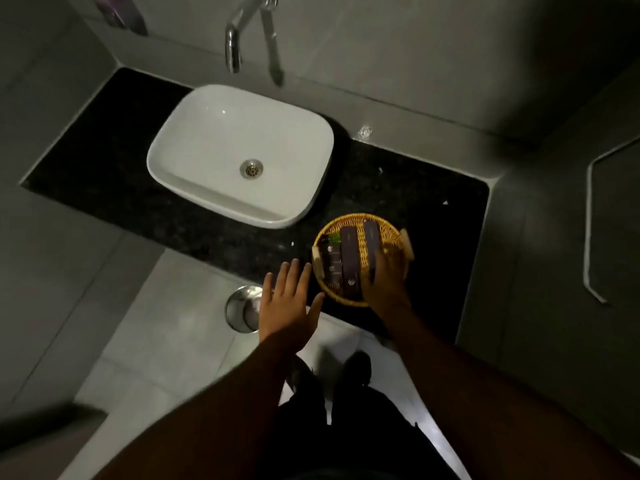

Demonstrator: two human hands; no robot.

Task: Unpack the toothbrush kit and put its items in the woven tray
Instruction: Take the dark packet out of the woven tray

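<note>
A round woven tray (389, 227) sits on the black counter near its front edge. Several dark brown boxes lie in it side by side: a short one (330, 263) at the left, a long one (349, 261) in the middle and a long one (371, 242) at the right. My right hand (386, 282) is over the tray's near right side with its fingers on the near end of the right box. My left hand (289, 303) hovers with fingers spread just left of the tray, holding nothing. A small green item (335, 239) peeks out at the tray's far left.
A white basin (194, 147) stands on the black stone counter (415, 188) left of the tray, under a chrome tap (232, 46). A round steel bin (242, 308) stands on the tiled floor below the counter edge. Grey walls close in on both sides.
</note>
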